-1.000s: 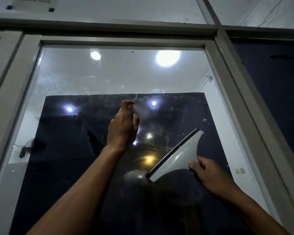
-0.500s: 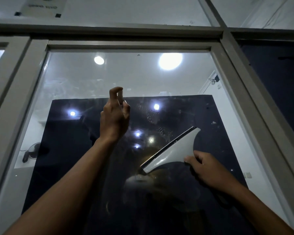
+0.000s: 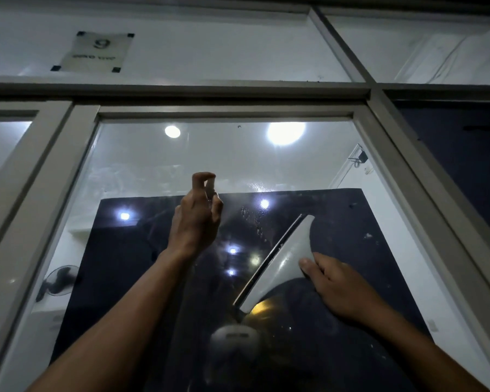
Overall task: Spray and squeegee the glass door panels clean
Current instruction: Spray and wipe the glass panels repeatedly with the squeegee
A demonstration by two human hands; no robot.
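Observation:
The glass door panel (image 3: 142,165) fills the middle of the head view, with droplets of spray on it right of centre. My left hand (image 3: 194,222) is raised in front of the glass and grips a small spray bottle (image 3: 210,188), mostly hidden in the fist, with the forefinger curled over its top. Lower right, my right hand (image 3: 337,287) holds the handle of a grey squeegee (image 3: 283,258). Its blade edge lies tilted against the glass, running from lower left to upper right.
A pale metal door frame (image 3: 402,176) surrounds the panel, with further panes left and right. Above the top rail hangs a small sign with the number 9 (image 3: 96,50). A dark sheet (image 3: 119,250) behind the glass and reflected ceiling lights show through.
My left hand with the bottle has risen up the glass and its forefinger has lifted over the top. The squeegee has tilted steeper. The view has tipped upward, showing the sign.

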